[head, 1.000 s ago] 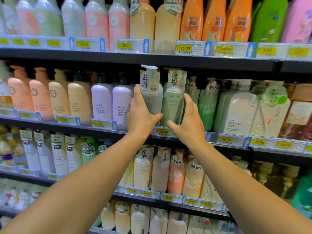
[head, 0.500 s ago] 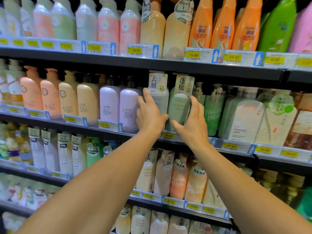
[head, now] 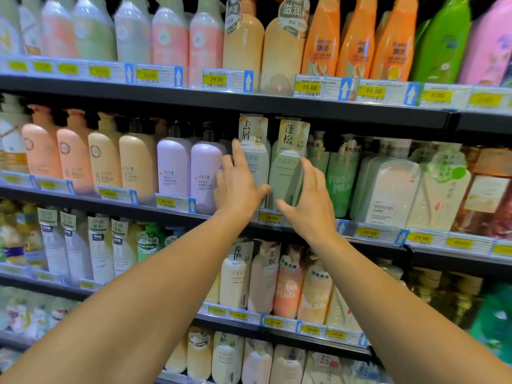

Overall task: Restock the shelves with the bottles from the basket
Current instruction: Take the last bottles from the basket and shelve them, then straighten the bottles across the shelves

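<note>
On the second shelf from the top, the left hand presses straight fingers against a pale grey-green bottle standing upright. Beside it, the right hand rests open-fingered on the neighbouring light green bottle.

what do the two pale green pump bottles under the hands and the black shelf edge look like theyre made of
The pale grey-green pump bottle under the left hand and the light green pump bottle beside the right hand look like matte opaque plastic, with soft, dull shading; their cream neck tags look like card. The black shelf edge looks like painted metal, though that is less certain.
</note>
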